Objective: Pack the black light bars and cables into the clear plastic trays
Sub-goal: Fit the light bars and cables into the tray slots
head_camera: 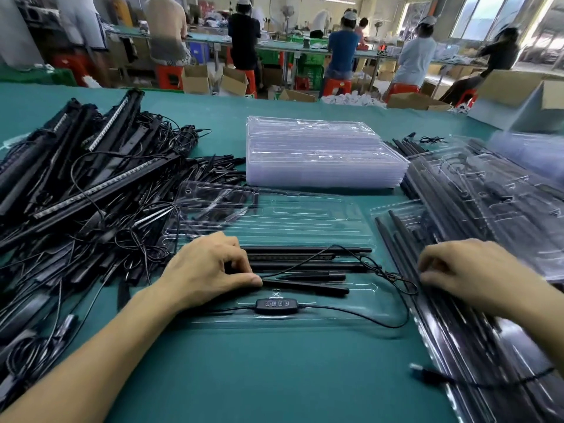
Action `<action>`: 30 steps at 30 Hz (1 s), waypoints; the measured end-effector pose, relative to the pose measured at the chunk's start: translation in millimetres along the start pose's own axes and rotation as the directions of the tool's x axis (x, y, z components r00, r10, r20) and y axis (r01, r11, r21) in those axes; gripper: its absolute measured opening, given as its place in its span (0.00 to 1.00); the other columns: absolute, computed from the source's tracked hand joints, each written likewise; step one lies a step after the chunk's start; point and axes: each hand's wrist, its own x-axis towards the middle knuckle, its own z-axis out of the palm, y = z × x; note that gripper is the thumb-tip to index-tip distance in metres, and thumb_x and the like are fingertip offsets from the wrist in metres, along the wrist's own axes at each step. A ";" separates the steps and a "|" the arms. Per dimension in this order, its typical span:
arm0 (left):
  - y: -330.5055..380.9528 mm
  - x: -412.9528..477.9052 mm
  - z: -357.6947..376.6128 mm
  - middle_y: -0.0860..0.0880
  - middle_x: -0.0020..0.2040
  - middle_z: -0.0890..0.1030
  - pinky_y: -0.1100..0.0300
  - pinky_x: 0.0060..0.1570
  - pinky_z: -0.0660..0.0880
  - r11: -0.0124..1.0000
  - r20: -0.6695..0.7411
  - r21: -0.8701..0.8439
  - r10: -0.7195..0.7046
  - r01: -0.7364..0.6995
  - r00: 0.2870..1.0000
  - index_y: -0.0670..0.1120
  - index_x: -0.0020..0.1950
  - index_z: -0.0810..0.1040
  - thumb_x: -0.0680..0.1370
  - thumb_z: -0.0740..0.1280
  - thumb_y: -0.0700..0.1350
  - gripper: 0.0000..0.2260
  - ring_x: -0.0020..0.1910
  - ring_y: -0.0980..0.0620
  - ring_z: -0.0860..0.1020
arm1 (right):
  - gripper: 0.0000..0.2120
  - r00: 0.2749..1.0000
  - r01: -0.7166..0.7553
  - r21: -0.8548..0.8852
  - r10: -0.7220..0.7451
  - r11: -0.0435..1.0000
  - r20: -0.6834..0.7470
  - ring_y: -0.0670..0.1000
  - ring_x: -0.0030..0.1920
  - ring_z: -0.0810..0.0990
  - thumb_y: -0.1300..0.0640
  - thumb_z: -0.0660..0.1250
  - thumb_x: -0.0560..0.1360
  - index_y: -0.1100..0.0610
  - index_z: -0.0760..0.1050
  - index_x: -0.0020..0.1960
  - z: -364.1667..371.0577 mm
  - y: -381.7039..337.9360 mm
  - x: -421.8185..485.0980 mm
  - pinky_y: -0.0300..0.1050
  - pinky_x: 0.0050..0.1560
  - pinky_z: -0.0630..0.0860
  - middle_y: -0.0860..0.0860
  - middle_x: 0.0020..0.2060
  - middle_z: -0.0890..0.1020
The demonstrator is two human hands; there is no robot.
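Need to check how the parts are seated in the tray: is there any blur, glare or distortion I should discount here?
Head view: the left hand and the light bars at its fingers are sharp. Head view: the right hand is motion-blurred, so its grip is unreadable. Head view: window glare streaks the packed trays on the right. Head view: wide-angle bending near the edges, and the background is soft.
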 end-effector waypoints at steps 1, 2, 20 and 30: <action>0.1 0.2 0.0 0.59 0.36 0.77 0.59 0.40 0.72 1.000 0.002 -0.004 -0.001 0.001 1.000 0.59 0.37 0.82 0.65 0.65 0.73 0.19 0.43 0.59 0.74 | 0.04 0.999 -0.042 -0.023 0.042 0.999 0.016 0.43 0.55 0.79 0.39 0.65 0.75 0.37 0.73 0.47 -2.6 6.0 -1.6 0.44 0.51 0.72 0.36 0.47 0.81; 0.0 0.3 -0.2 0.59 0.36 0.77 0.58 0.40 0.72 1.000 0.003 -0.008 -0.004 0.004 1.000 0.59 0.37 0.82 0.65 0.65 0.73 0.19 0.43 0.59 0.74 | 0.03 0.996 -0.082 -0.025 0.082 0.996 0.024 0.44 0.56 0.79 0.39 0.64 0.75 0.36 0.73 0.47 -3.7 10.2 -1.5 0.45 0.51 0.71 0.36 0.48 0.81; 9.4 -1.2 -4.0 0.60 0.39 0.78 0.57 0.42 0.76 0.999 -0.101 -0.013 0.050 -0.052 0.994 0.56 0.40 0.83 0.66 0.72 0.68 0.16 0.41 0.60 0.76 | 0.11 0.999 0.000 0.426 -0.016 0.905 0.034 0.47 0.44 0.79 0.52 0.68 0.75 0.49 0.80 0.57 17.2 -42.2 17.1 0.36 0.43 0.73 0.47 0.42 0.82; 58.4 -0.9 -5.7 0.58 0.42 0.78 0.55 0.45 0.76 0.970 -0.213 -0.048 0.224 -0.239 0.951 0.53 0.57 0.78 0.71 0.68 0.57 0.17 0.41 0.58 0.76 | 0.13 0.961 0.246 0.491 -0.277 0.836 -0.009 0.33 0.39 0.74 0.55 0.70 0.76 0.44 0.81 0.59 14.9 -57.4 13.4 0.23 0.42 0.66 0.36 0.40 0.76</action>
